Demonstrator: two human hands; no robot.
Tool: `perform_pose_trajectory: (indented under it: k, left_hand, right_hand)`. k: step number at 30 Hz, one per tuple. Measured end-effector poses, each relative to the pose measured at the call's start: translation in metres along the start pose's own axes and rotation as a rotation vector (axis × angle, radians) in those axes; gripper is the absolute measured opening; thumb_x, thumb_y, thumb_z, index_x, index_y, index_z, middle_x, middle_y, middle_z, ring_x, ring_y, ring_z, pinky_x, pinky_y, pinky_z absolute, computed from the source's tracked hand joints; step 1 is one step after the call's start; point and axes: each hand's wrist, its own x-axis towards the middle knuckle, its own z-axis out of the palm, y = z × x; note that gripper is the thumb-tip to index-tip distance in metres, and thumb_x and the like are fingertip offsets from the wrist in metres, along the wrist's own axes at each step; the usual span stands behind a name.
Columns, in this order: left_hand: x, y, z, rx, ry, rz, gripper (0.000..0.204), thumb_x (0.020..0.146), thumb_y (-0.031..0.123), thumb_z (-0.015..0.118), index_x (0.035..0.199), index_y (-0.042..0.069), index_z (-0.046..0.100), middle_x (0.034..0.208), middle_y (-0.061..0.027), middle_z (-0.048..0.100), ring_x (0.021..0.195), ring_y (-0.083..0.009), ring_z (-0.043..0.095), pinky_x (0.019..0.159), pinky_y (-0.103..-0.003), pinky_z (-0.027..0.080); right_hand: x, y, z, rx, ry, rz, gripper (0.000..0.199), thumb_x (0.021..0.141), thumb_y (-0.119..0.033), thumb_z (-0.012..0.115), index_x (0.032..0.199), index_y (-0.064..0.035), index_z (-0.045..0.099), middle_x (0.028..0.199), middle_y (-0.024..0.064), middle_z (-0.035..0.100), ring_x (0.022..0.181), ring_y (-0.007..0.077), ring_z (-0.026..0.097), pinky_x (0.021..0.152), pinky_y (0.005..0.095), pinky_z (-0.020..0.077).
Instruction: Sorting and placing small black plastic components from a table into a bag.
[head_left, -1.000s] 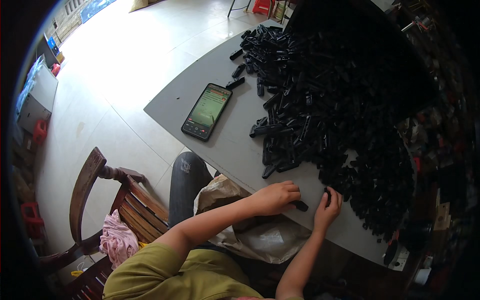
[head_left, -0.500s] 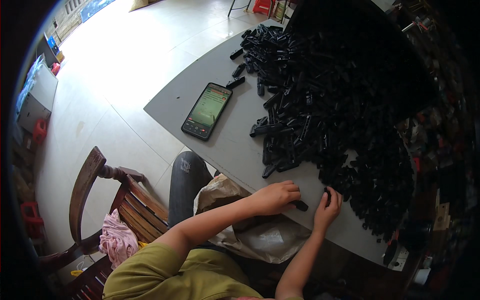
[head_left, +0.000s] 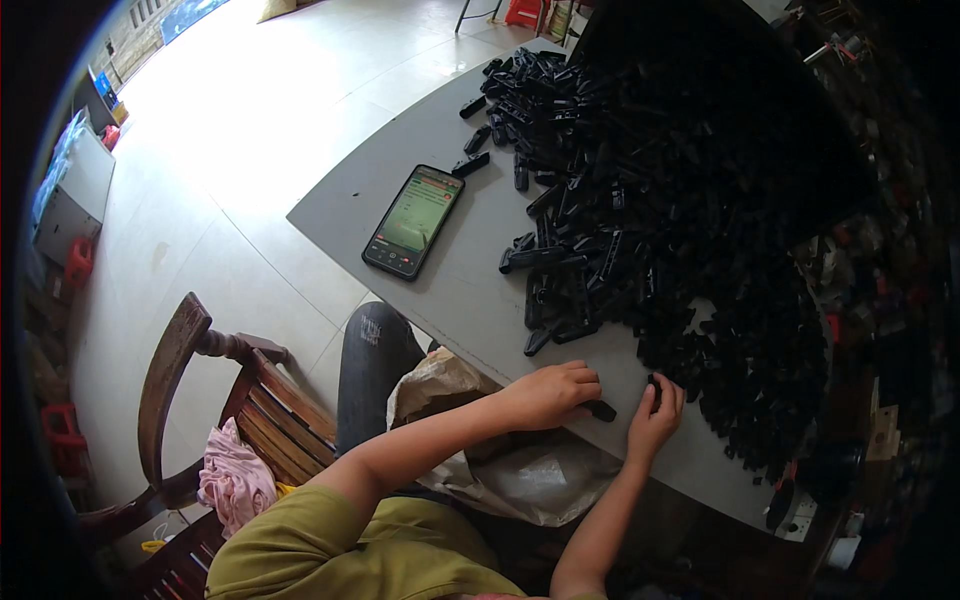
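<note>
My left hand [head_left: 556,395] is closed around an elongated black plastic piece [head_left: 601,411] at the near edge of the grey table [head_left: 345,200]. Part of that piece is hidden under the fingers. To its right, my right hand [head_left: 656,420] pinches a small black plastic part [head_left: 653,383] between thumb and fingers. A short gap separates the two hands. Beyond them spreads a large heap of elongated black plastic pieces [head_left: 610,190]. Beside my right hand lies a pile of smaller black parts [head_left: 745,390].
A phone [head_left: 414,222] with a lit screen lies on the table's left. Across my lap sits an open beige sack [head_left: 430,385] under the table edge. A wooden chair [head_left: 275,400] with a pink cloth [head_left: 237,470] stands at left. Dark, cluttered shelves [head_left: 890,300] line the right.
</note>
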Motion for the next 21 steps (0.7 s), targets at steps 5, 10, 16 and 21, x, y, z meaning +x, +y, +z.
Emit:
perform_pose_trajectory:
  k: [5, 10, 16, 21]
  left_hand:
    - [-0.0003, 0.0001, 0.0004, 0.008, 0.0, -0.002, 0.025, 0.077, 0.014, 0.07, 0.096, 0.002, 0.06, 0.099, -0.0103, 0.057, 0.099, -0.0291, 0.053, 0.086, -0.038, 0.046]
    - [-0.0001, 0.0001, 0.0005, 0.007, 0.0, 0.0, 0.025, 0.077, 0.014, 0.07, 0.097, 0.002, 0.06, 0.099, -0.0103, 0.057, 0.098, -0.029, 0.053, 0.087, -0.038, 0.046]
    - [-0.0002, -0.0013, 0.0021, 0.01, 0.001, 0.005, 0.025, 0.077, 0.014, 0.07, 0.097, 0.002, 0.06, 0.099, -0.0104, 0.057, 0.098, -0.0292, 0.053, 0.087, -0.038, 0.046]
    - [-0.0002, -0.0006, 0.0013, 0.009, -0.007, -0.003, 0.025, 0.077, 0.014, 0.07, 0.097, 0.002, 0.059, 0.099, -0.0104, 0.056, 0.098, -0.0292, 0.053, 0.087, -0.038, 0.046]
  right_hand:
    - [-0.0005, -0.0002, -0.0003, 0.002, -0.009, 0.021, 0.018, 0.091, -0.009, 0.055, 0.106, -0.0009, 0.062, 0.104, 0.011, 0.058, 0.089, 0.0262, 0.059, 0.073, 0.0333, 0.0485]
    - [-0.0002, -0.0022, -0.0005, 0.016, -0.007, 0.045, 0.018, 0.09, -0.008, 0.056, 0.105, -0.001, 0.063, 0.103, 0.0113, 0.059, 0.091, 0.0275, 0.059, 0.075, 0.0346, 0.0482]
    - [0.0009, -0.007, -0.002, 0.016, -0.007, 0.054, 0.018, 0.089, -0.008, 0.056, 0.105, -0.0009, 0.063, 0.103, 0.0117, 0.06, 0.093, 0.0292, 0.059, 0.078, 0.0357, 0.0478]
    - [0.0006, -0.0062, -0.0015, 0.025, -0.008, 0.069, 0.018, 0.09, -0.008, 0.056, 0.105, -0.0008, 0.063, 0.103, 0.0119, 0.06, 0.092, 0.029, 0.059, 0.077, 0.0354, 0.0481]
